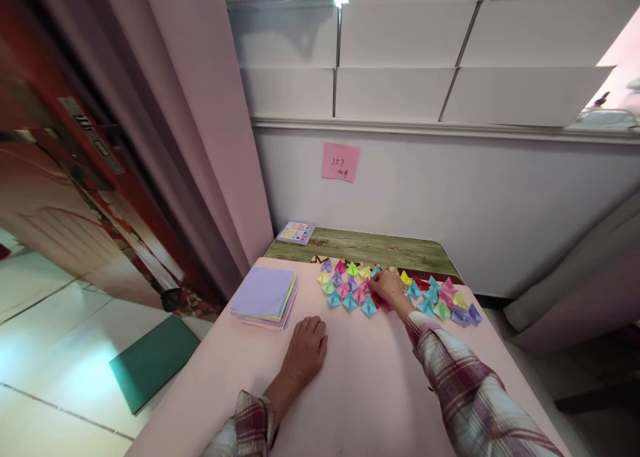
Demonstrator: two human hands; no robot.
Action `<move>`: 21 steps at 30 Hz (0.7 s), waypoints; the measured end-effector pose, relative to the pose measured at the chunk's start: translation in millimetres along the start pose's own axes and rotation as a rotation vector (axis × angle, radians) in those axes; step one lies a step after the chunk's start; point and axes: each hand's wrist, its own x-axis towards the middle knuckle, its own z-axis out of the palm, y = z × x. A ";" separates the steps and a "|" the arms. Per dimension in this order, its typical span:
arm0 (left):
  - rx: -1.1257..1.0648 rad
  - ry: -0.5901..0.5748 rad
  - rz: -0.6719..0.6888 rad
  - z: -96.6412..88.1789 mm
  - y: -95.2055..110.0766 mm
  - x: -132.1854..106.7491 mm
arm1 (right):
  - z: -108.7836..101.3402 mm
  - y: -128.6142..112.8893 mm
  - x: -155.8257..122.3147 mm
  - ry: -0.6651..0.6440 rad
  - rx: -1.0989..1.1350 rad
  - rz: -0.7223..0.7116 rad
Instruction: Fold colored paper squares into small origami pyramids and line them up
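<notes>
Several small folded paper boats [350, 302] in blue, pink, green, yellow and purple sit in rows across the far part of the pink-covered table [350, 390]. My right hand [389, 287] reaches in among them, its fingers pinched together beside a pink boat [364, 293]; whatever lies between the fingertips is hidden. More boats [442, 309] stand to the right of that hand. My left hand [306, 345] rests palm down on the cover, fingers lightly bent and holding nothing. Just beyond it lies a stack of coloured square paper [264, 292], with a lavender sheet on top.
A small packet [296, 233] lies on the wood-patterned table end [370, 244] against the wall. A pink note [341, 162] with handwriting is stuck to the wall. At left are a curtain [200, 110], a reddish door [75, 150] and a green board [155, 364] on the floor.
</notes>
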 end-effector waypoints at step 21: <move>0.007 0.006 -0.006 -0.3 1.0 0.6 | -3.8 2.1 -0.3 0.101 -0.080 0.032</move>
